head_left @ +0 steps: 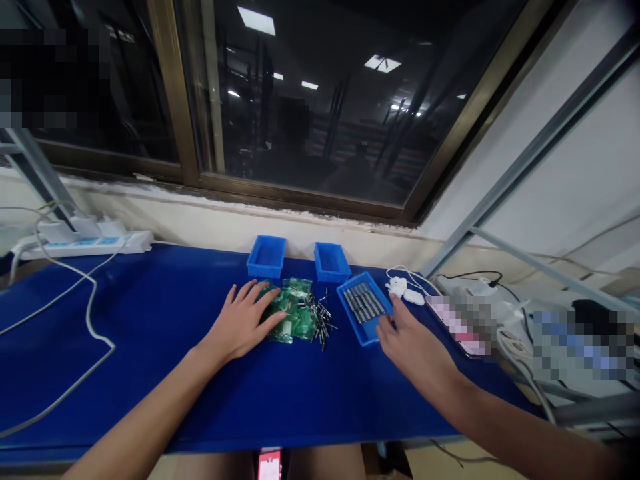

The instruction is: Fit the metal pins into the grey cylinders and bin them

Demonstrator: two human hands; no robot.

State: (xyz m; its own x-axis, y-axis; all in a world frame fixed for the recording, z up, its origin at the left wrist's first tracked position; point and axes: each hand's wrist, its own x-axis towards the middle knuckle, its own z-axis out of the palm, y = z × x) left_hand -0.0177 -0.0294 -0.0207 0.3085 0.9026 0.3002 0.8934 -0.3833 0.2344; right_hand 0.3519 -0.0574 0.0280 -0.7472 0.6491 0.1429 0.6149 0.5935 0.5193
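Note:
My left hand (245, 321) lies with fingers spread over a pile of small green plastic packets (301, 322); the fingertips rest on the packets' left side. Beside the packets is a loose heap of thin dark metal pins (323, 319). My right hand (411, 333) is at the right side of a blue plastic tray (369, 337), its fingers curled at the rim and the index finger pointing forward. Inside that tray lie rows of short grey metal rods (364, 302). The right thumb is not clearly visible.
Two more blue trays, a left one (267, 257) and a right one (332, 261), stand by the wall. A white earphone case (414, 297), cables and a phone (460, 327) lie at the right. A power strip (95, 244) with a trailing cord sits at far left.

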